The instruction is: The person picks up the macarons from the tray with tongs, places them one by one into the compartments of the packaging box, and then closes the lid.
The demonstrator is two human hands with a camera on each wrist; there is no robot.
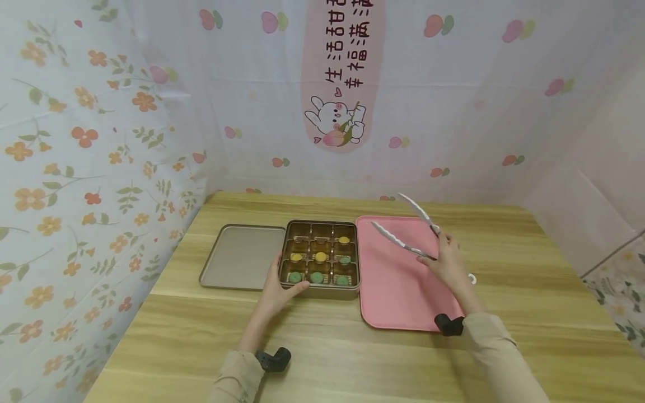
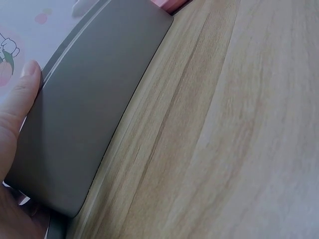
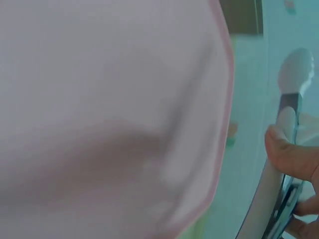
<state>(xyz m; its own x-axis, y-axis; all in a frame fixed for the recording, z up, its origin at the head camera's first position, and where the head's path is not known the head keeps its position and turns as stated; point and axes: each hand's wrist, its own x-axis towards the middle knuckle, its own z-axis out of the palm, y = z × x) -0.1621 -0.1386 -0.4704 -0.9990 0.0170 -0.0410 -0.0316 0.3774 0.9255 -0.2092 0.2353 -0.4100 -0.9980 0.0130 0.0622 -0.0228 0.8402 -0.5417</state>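
My left hand [image 1: 274, 291] grips the near left corner of a metal box [image 1: 322, 293], its thumb along the front rim and fingers at the left side. In the left wrist view the thumb [image 2: 22, 92] lies against the box's grey wall [image 2: 94, 99]. A divided insert in the box holds small round pastries, yellow ones [image 1: 321, 257] behind and mostly green ones [image 1: 316, 277] in front. Above the pink tray [image 1: 398, 296], my right hand [image 1: 447, 263] holds a pair of tongs [image 1: 395, 239] by the handles. The tongs' arms are spread apart, tips pointing up and left, with nothing between them.
Left of the box lies its flat metal lid [image 1: 244, 257], close against it. The pink tray adjoins the box on the right. A small white ring [image 1: 472, 279] shows beside the right wrist. A printed cloth [image 1: 252, 112] hangs behind the wooden table [image 1: 322, 358].
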